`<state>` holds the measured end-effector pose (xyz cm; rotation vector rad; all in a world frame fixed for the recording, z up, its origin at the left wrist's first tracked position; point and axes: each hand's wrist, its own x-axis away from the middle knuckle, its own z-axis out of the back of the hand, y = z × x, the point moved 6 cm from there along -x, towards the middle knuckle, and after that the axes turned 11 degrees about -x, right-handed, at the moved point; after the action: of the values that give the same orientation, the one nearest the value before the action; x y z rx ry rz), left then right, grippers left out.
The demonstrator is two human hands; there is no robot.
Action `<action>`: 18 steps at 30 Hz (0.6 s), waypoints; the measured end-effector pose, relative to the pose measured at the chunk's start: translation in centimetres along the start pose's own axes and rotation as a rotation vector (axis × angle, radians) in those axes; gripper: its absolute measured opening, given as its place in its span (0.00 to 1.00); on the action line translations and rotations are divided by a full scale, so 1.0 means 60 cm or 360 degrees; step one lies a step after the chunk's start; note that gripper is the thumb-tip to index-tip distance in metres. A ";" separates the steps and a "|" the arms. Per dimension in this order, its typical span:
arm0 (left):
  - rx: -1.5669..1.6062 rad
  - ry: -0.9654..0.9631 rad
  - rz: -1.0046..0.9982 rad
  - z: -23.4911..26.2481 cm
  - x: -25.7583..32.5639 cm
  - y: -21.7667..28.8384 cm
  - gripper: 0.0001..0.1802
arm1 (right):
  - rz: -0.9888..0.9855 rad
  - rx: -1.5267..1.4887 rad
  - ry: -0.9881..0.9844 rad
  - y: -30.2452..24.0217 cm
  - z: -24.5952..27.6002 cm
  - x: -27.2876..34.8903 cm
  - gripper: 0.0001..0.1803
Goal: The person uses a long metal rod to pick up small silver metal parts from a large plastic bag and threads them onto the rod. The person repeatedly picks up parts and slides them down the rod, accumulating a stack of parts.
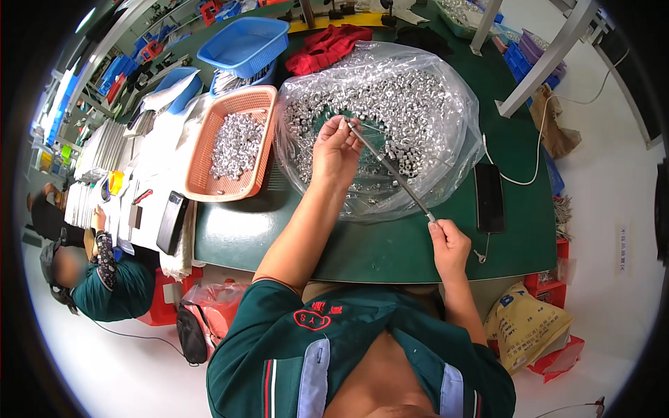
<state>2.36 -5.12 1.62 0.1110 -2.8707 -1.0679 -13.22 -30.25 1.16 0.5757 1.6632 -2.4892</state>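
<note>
A thin metal rod [394, 173] slants across the table in front of me, held at both ends. My left hand [336, 150] is closed in a pinch at its far end, above the pile; a small silvery piece seems to be at the fingertips, too small to tell apart. My right hand [449, 245] grips the near end between thumb and fingers, close to the table's front edge. Beneath the rod, a large clear plastic bag [460, 150] lies spread open, full of small shiny metal parts [418, 104]. Dark green shows through a gap in the pile near my left hand.
Left of the bag stands an orange basket [200, 164] with similar metal parts; blue baskets [244, 45] and a red cloth [327, 49] lie behind. A black phone [489, 198] with a white cable [540, 150] is at the right. A co-worker [111, 285] sits at the left.
</note>
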 end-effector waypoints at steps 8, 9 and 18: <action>0.0076 -0.0154 0.0117 0.011 -0.013 0.007 0.05 | -0.0053 -0.0108 0.0020 0.001 0.003 0.002 0.08; 0.0104 -0.0197 0.0132 0.008 -0.013 0.006 0.05 | -0.0046 -0.0103 0.0013 0.000 0.004 0.002 0.07; 0.0104 -0.0441 0.0153 -0.009 -0.008 -0.007 0.10 | 0.0003 -0.0102 0.0001 -0.006 -0.003 0.002 0.07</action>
<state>2.93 -5.75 1.74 -0.1844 -3.1175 -1.0468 -13.37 -29.92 1.37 0.5712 1.7344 -2.4246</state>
